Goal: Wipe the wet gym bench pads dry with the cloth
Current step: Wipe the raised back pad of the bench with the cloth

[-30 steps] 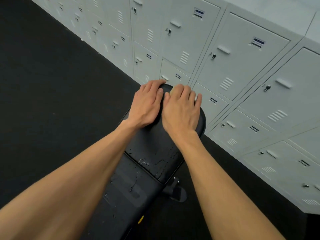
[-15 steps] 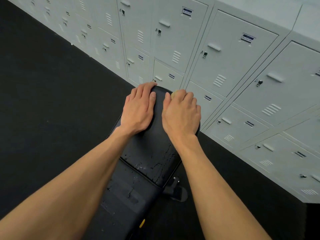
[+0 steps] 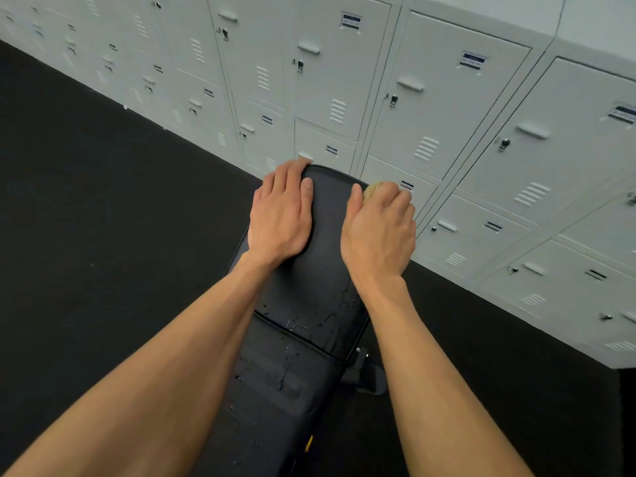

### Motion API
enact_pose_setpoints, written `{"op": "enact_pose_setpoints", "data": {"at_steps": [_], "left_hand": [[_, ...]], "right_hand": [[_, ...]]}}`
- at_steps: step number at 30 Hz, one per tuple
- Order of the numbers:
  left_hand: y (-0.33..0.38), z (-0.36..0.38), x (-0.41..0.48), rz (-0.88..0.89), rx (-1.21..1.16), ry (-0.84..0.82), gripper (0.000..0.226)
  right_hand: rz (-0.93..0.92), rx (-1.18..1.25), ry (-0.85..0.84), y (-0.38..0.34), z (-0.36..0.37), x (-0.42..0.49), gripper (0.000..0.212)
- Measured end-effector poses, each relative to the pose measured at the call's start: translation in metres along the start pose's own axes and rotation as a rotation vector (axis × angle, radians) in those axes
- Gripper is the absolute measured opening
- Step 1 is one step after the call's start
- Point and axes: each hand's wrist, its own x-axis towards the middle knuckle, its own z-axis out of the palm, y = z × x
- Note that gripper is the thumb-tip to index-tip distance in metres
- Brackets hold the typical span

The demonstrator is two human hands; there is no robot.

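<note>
A black padded gym bench runs away from me; its far pad [image 3: 323, 270] carries water droplets near its near seam, and the near pad [image 3: 275, 383] is also speckled with drops. My left hand [image 3: 280, 215] lies flat, fingers together, on the far pad's left side near its far end. My right hand [image 3: 378, 228] is curled over a small yellowish cloth [image 3: 373, 189] at the pad's far right edge; only a bit of cloth shows past the fingers.
A wall of light grey lockers [image 3: 430, 108] stands just beyond the bench's far end, running diagonally. Dark rubber floor [image 3: 103, 218] lies on both sides. A black bench foot [image 3: 368, 376] sticks out on the right below the pad seam.
My hands have spread apart: the right hand has slid right to the pad's edge with the cloth now peeking out, while the left has stayed on the left side.
</note>
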Motion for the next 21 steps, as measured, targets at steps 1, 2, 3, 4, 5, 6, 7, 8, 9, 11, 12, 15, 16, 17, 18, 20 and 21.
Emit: {"op": "enact_pose_setpoints", "data": {"at_steps": [1,2,3,4,5,6,7,8,9,11,12,15,16,17,18,20,21], "left_hand": [[-0.001,0.000,0.000,0.004,-0.003,0.001,0.047],[-0.002,0.000,-0.001,0.007,-0.007,0.002,0.047],[-0.003,0.000,-0.002,0.014,-0.014,-0.003,0.047],[-0.003,0.001,-0.002,0.014,-0.018,-0.006,0.047],[-0.003,0.001,-0.003,0.011,-0.019,-0.013,0.047],[-0.003,0.001,-0.002,0.008,-0.022,-0.019,0.047],[-0.003,0.001,-0.001,0.009,-0.024,-0.025,0.047],[-0.003,0.001,-0.001,0.010,-0.024,-0.024,0.047],[-0.003,0.001,0.000,0.016,-0.021,-0.019,0.047],[-0.002,0.002,0.000,0.020,-0.017,-0.008,0.046],[-0.002,0.003,-0.001,0.022,-0.017,-0.006,0.046],[-0.001,0.004,-0.002,0.023,-0.016,0.000,0.046],[-0.001,0.004,-0.002,0.023,-0.017,0.000,0.046],[0.000,0.003,-0.001,0.026,-0.019,-0.004,0.046],[0.000,0.002,0.000,0.027,-0.023,-0.010,0.047],[0.000,0.000,0.001,0.034,-0.026,-0.026,0.048],[-0.002,0.000,0.000,0.032,-0.026,-0.031,0.049]], "right_hand": [[0.037,0.009,0.011,-0.001,0.001,-0.004,0.048],[0.079,0.017,0.013,-0.003,0.002,-0.008,0.049],[0.130,0.021,0.017,-0.004,0.003,-0.013,0.051],[0.174,0.024,0.017,-0.004,0.004,-0.017,0.053],[0.213,0.032,0.022,-0.005,0.005,-0.021,0.055],[0.245,0.047,0.026,-0.005,0.006,-0.025,0.056],[0.271,0.067,0.034,-0.005,0.006,-0.029,0.057],[0.289,0.085,0.041,-0.006,0.007,-0.033,0.057],[0.305,0.103,0.051,-0.005,0.007,-0.037,0.058],[0.332,0.151,0.044,-0.003,0.005,-0.045,0.059],[0.351,0.180,0.026,-0.001,0.003,-0.051,0.060],[0.427,0.275,-0.053,0.003,-0.006,-0.074,0.062],[0.440,0.291,-0.087,0.005,-0.011,-0.082,0.061],[0.445,0.298,-0.129,0.009,-0.017,-0.088,0.059],[0.437,0.301,-0.178,0.014,-0.024,-0.091,0.057],[0.420,0.309,-0.225,0.026,-0.035,-0.083,0.054],[0.415,0.330,-0.225,0.028,-0.037,-0.073,0.053]]}}
